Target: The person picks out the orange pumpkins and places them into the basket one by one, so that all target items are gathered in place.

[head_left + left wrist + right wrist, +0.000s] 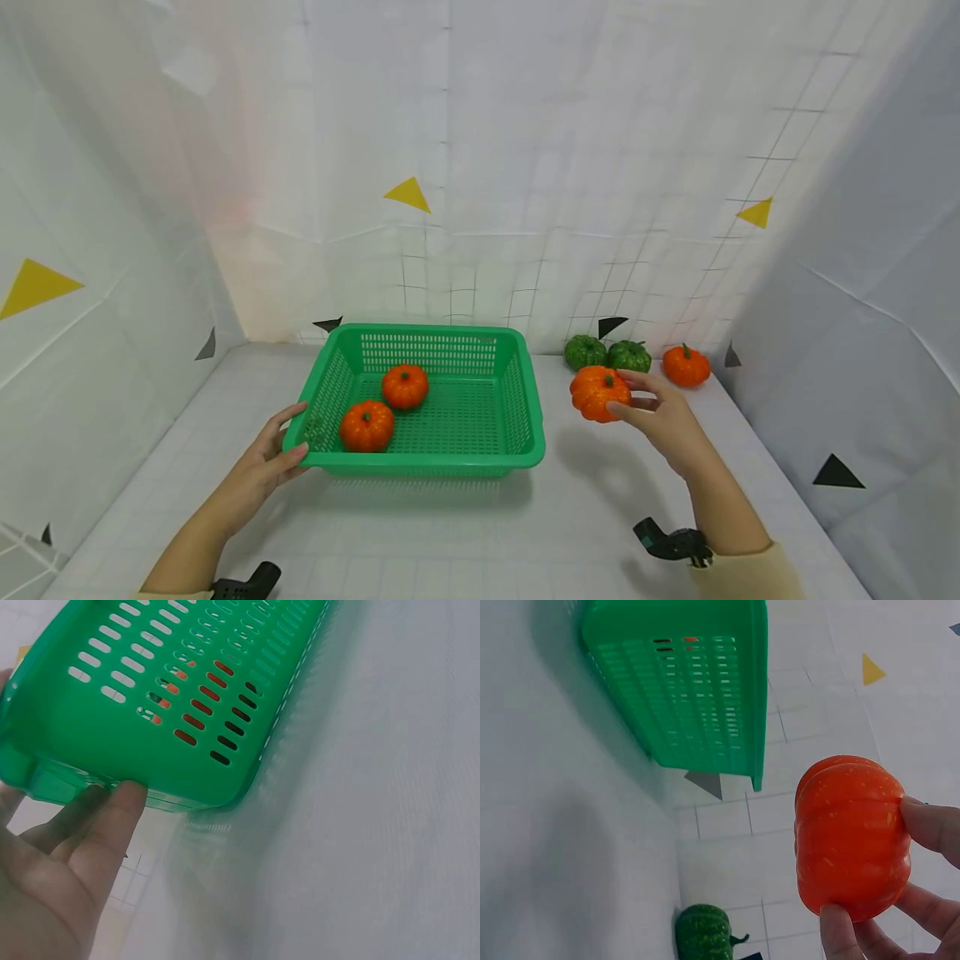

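My right hand (pixel 663 417) pinches an orange mini pumpkin (pixel 600 393) between thumb and fingers, held above the table to the right of the basket. In the right wrist view the pumpkin (pixel 853 838) shows its ribbed side, with fingertips around its edge. On the left, my other hand (pixel 258 467) grips the near left corner of a green plastic basket (pixel 420 460), thumb over the rim and fingers along the outer wall. Two orange pumpkins, one at the front (pixel 367 427) and one behind it (pixel 405 387), lie inside the basket's left half.
Behind the held pumpkin, two green pumpkins (pixel 585 352) (pixel 629 357) sit by the back wall. Another orange pumpkin (pixel 686 365) rests at the back right corner. White sheeted walls (pixel 480 150) with yellow and black triangles enclose the white table (pixel 420 542) on three sides.
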{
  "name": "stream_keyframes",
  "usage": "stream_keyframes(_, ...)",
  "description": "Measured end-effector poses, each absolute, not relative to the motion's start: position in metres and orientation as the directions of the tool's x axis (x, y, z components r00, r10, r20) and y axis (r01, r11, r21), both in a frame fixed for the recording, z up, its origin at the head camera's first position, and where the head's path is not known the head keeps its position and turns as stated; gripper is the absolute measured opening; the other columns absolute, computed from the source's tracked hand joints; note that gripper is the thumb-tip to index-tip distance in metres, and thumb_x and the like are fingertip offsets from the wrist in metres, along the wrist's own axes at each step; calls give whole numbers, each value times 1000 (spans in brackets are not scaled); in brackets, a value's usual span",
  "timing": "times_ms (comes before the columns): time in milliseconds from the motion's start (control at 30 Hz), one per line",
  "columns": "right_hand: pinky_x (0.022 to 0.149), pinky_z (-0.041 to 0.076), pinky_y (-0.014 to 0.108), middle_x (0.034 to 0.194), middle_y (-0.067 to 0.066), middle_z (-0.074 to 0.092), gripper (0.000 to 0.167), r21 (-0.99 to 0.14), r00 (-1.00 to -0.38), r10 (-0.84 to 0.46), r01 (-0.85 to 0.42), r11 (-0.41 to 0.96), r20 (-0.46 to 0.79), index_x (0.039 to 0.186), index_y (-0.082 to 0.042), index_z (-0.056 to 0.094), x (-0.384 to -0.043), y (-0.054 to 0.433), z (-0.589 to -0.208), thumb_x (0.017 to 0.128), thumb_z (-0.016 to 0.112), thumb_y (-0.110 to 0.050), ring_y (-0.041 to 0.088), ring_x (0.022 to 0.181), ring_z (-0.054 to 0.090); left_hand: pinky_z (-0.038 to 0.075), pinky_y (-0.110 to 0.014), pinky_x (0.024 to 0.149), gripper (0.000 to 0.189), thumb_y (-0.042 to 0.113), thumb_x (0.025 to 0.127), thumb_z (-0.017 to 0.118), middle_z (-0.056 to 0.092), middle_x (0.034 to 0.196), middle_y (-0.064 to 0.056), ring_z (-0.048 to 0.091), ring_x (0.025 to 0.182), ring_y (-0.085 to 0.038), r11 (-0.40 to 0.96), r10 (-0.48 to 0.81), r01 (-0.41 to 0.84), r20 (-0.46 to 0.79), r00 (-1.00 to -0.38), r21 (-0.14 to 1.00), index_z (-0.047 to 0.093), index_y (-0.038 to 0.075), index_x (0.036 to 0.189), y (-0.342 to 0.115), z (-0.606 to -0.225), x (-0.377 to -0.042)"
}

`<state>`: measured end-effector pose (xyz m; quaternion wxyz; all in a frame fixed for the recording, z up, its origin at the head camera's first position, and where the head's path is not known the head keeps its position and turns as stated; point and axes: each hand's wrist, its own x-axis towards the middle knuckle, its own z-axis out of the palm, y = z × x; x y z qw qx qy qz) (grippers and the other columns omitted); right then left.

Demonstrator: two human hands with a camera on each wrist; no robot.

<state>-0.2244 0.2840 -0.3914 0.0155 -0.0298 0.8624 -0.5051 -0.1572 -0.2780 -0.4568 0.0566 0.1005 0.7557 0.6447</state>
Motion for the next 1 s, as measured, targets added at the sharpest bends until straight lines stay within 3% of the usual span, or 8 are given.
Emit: stream_keyframes(1000,92,54,51,143,11,49,67,-881,-979,-205,-98,462,2,144,-20,53,-233,216,-381,86,80,-36,37,126,51,49,-18,94,66,16,107,49,26,151,-30,54,122,-10,150,223,57,23,-975,987,10,19,160,-278,-455,-157)
